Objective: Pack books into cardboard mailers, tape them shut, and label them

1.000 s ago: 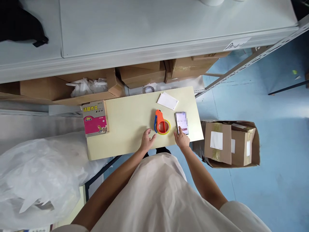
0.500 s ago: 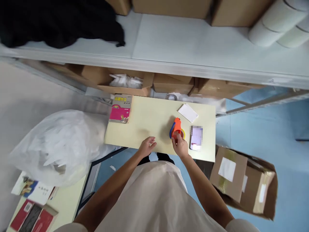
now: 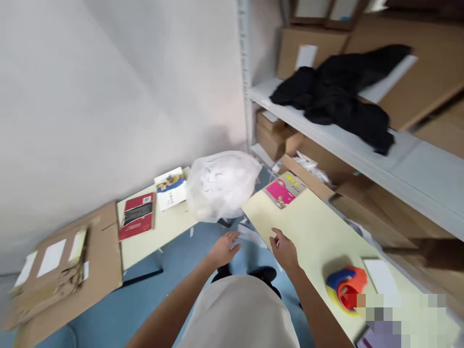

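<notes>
My left hand (image 3: 224, 249) hangs above the floor, left of the pale yellow table, with its fingers apart and nothing in it. Over the near left edge of that table (image 3: 308, 241) is my right hand (image 3: 284, 248), also empty, with its fingers apart and slightly curled. A ring-shaped thing in orange, blue and yellow (image 3: 353, 280) lies on the table to the right of it; its exact kind is unclear. Beyond my right hand a pink and grey book (image 3: 285, 188) lies at the table's far corner.
A full white plastic bag (image 3: 223, 186) bulges between the two tables. The left table carries a red book (image 3: 138, 215) and a white book (image 3: 171, 188). Folded cardboard (image 3: 103, 256) stands at the left. Shelves with boxes and a black cloth (image 3: 337, 96) run along the right.
My view has swung left, towards the wall and the second table. My right hand has let go of the orange, blue and yellow thing and moved away. Both hands are now empty.
</notes>
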`<control>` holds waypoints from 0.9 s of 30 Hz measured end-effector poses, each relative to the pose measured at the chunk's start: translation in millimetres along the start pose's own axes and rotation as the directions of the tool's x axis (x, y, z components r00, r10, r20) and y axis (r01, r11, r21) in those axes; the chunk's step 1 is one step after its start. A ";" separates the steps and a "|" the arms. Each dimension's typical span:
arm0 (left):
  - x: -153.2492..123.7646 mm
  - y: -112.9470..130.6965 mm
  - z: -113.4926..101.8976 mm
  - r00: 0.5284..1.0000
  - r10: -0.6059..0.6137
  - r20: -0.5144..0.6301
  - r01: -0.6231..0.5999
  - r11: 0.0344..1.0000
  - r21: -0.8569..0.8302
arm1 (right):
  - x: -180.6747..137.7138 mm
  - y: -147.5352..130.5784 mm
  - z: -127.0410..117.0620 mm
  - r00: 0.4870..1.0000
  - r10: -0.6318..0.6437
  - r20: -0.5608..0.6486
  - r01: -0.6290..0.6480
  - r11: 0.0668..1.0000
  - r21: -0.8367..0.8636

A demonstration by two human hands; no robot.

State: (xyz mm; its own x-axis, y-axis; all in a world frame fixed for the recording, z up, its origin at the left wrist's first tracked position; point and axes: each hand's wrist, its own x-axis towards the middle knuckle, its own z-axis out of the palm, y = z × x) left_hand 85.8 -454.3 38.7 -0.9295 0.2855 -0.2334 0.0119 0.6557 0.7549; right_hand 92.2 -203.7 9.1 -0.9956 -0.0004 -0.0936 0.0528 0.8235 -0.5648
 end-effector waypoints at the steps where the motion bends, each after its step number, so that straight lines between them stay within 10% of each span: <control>1: -9.9 -15.9 -13.2 0.998 -0.026 -0.050 0.026 1.000 -0.011 | 7.3 -19.7 9.4 0.999 -0.041 0.021 0.041 0.999 -0.001; 12: -81.0 -134.1 -118.1 0.925 -0.276 -0.262 0.218 0.949 -0.229 | 63.2 -190.5 92.0 0.931 -0.357 0.074 0.364 0.921 -0.140; 20: 31.7 -118.8 -150.8 0.941 -0.263 -0.213 0.184 0.925 -0.331 | 176.8 -236.0 76.5 0.900 -0.429 0.080 0.416 0.789 -0.452; 27: 128.4 -91.9 -157.2 0.900 -0.280 -0.334 0.111 0.888 -0.446 | 228.0 -238.3 57.4 0.872 -0.424 0.245 0.458 0.883 -0.104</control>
State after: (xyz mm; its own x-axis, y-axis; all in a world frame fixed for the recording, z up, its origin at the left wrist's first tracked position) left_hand -92.6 -587.7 35.7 -0.9630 -0.1604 -0.2168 -0.2570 0.3019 0.9180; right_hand -142.9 -432.6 75.2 -0.8717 -0.4881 -0.0429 -0.4177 0.7860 -0.4559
